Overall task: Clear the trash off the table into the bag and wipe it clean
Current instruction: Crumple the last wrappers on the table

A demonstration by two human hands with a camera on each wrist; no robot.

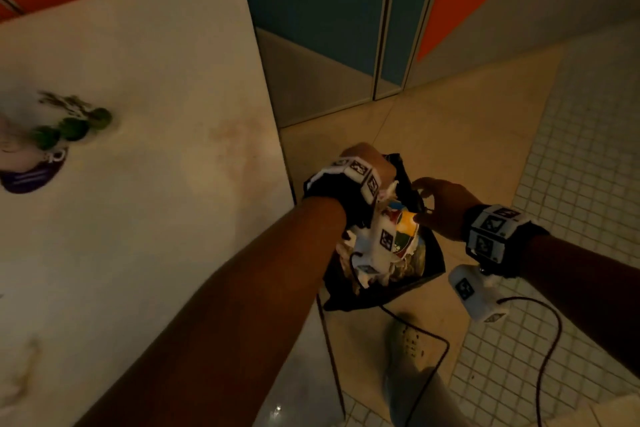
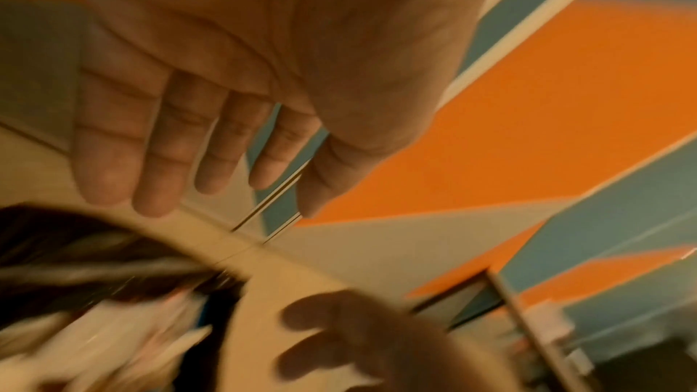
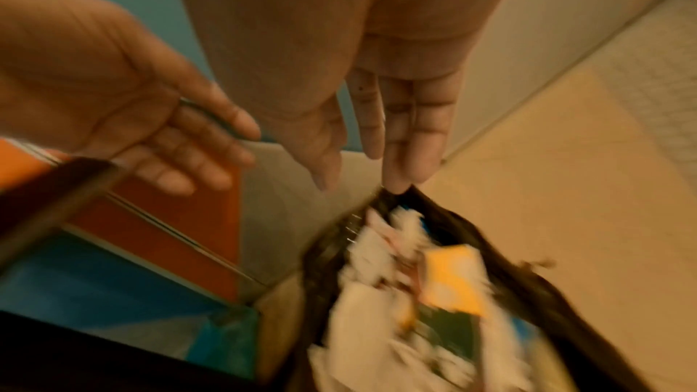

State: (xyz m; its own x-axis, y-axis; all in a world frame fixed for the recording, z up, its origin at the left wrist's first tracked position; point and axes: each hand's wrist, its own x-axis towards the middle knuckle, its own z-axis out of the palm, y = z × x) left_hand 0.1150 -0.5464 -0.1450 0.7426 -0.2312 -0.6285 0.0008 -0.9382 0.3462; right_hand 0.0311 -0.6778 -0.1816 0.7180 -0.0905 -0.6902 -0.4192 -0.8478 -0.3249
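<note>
A black trash bag (image 1: 431, 255) (image 3: 505, 261) stands open on the floor just right of the white table (image 1: 156, 218). It holds crumpled white paper and a colourful wrapper (image 1: 405, 229) (image 3: 452, 279). My left hand (image 1: 363, 158) (image 2: 196, 166) (image 3: 177, 154) hovers over the bag's far-left rim, fingers straight and palm empty. My right hand (image 1: 424, 201) (image 3: 362, 175) is at the bag's right rim; its straight fingertips (image 3: 399, 181) touch the raised edge of the plastic, thumb apart. All views are motion-blurred.
A blurred purple and green item (image 1: 45, 149) lies at the table's far left, and a faint reddish stain (image 1: 235, 139) marks the tabletop. A table leg (image 1: 330, 340) and my shoe (image 1: 412, 350) are beside the bag. Orange and blue wall panels stand behind.
</note>
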